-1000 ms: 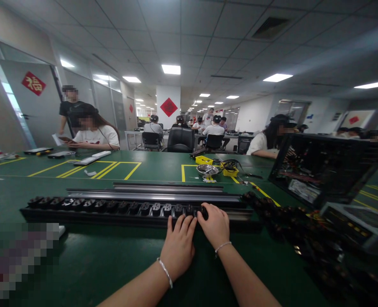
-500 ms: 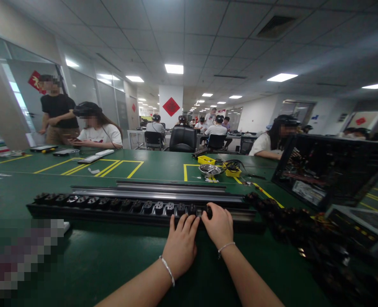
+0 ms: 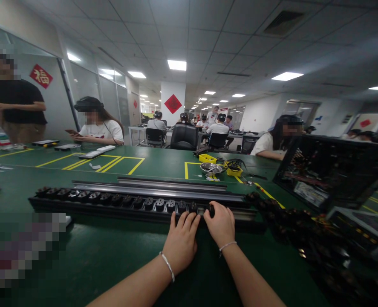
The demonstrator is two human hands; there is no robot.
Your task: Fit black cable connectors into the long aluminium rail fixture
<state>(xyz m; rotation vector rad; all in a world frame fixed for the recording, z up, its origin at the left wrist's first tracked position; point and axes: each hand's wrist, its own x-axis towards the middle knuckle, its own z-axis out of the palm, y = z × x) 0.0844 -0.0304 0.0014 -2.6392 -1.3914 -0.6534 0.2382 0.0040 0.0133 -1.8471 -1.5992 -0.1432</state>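
Observation:
A long black metal channel (image 3: pixel 105 211) lies across the green table in front of me. A row of round black socket modules (image 3: pixel 138 202) sits along most of its length, and its right end shows bare metal. My left hand (image 3: pixel 180 241) rests at the channel's front edge, fingers stretched out below the last modules of the row. Between the thumb and fingers of my right hand (image 3: pixel 222 224) is one black socket module (image 3: pixel 211 210), held over the channel just right of the row, with a small gap between. The fingertips partly hide it.
Behind the channel lie more metal rails (image 3: pixel 172 192). A dark heap of loose modules (image 3: pixel 291 221) spreads to the right, beside an open computer case (image 3: pixel 329 170) and a metal box (image 3: pixel 364 232). Farther back are a steel bowl (image 3: pixel 211 168) and yellow bins (image 3: pixel 207 158). Several people sit beyond.
My hands stay at nearly the same spot on the channel, the right still pinching the module. The standing person at the far left has moved left. My view has shifted slightly.

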